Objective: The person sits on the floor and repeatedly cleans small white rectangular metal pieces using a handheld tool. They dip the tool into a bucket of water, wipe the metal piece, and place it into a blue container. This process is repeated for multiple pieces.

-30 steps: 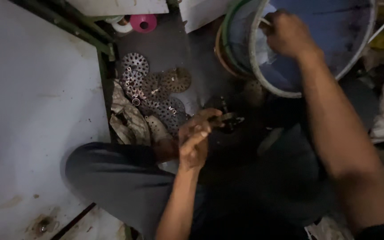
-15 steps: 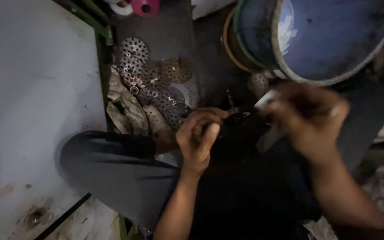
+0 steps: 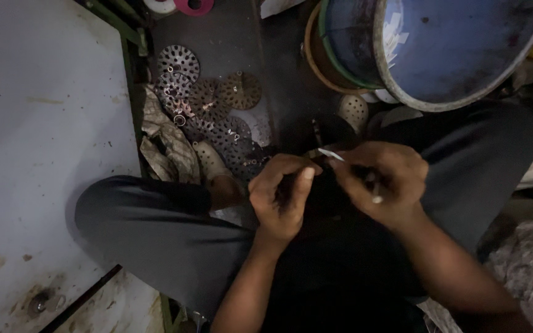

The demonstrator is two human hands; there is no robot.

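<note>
My left hand [image 3: 282,194] is closed around a small dark part held over my lap; what the part is cannot be made out. My right hand [image 3: 380,182] is right beside it, pinching a thin white strip [image 3: 331,154] whose tip points at the left hand's fingers. A second pale sliver [image 3: 375,196] sticks out below the right fingers. Both hands nearly touch above my dark trousers [image 3: 155,228].
A large blue tub [image 3: 451,49] with nested rings stands at the upper right. Several perforated metal discs [image 3: 208,102] lie on the dark floor beside crumpled rags [image 3: 165,145]. A white board [image 3: 44,142] fills the left. A pink tape roll [image 3: 194,5] is at the top.
My right hand came down from the blue tub's rim to my lap and now meets the left hand, holding a white strip. The left hand stayed put.
</note>
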